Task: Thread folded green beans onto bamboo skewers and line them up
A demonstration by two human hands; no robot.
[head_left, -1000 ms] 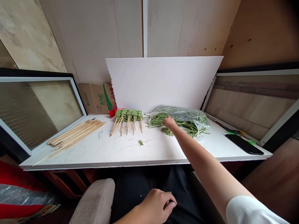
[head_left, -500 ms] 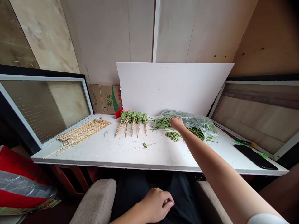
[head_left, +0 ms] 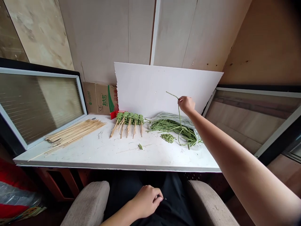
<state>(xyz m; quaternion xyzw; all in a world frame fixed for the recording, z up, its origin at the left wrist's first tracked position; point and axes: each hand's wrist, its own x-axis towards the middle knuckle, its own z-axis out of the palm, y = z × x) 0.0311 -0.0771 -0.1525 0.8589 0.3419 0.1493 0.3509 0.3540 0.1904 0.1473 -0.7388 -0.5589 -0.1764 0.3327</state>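
My right hand [head_left: 187,104] pinches a long green bean [head_left: 180,114] near its upper end and holds it up in front of the white board. The bean's lower part hangs down to the bunch of long beans [head_left: 164,124], which lies partly in a clear plastic bag [head_left: 185,118]. Below the bunch sits a small heap of cut bean pieces [head_left: 167,137]. A thin skewer with a few bean pieces [head_left: 140,146] lies nearer the front edge. My left hand [head_left: 148,200] rests on my lap with its fingers curled in and nothing visible in them.
Finished bean skewers [head_left: 129,118] are stacked on the white table [head_left: 94,157]. Bare bamboo skewers [head_left: 75,133] lie at the left. Behind stand a cardboard box [head_left: 101,99] and a white board [head_left: 141,84]. Framed glass panels flank both sides.
My right hand has risen from the bean bunch, drawing one long bean up with it. The view has shifted a little to the right. My left hand stays on my lap.
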